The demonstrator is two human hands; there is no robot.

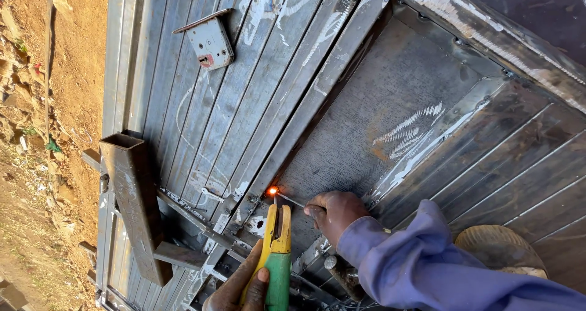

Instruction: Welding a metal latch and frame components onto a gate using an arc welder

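My left hand [239, 286] grips a yellow and green electrode holder [278, 253] at the bottom of the view. A thin welding rod [289, 200] runs from the holder's jaws, and its tip glows orange [272, 191] against a seam of a grey steel door [256, 103]. My right hand [332, 213], in a blue sleeve [427, 262], pinches the rod a little behind the glowing tip and rests on the door's flat sheet panel [390, 103].
A metal lock box [210, 42] is fixed to the ribbed part of the door. A rusty rectangular steel tube [135, 201] lies across the door's left edge. Dry dirt ground [49, 134] lies to the left. A tan rounded object [497, 247] sits beside the sleeve.
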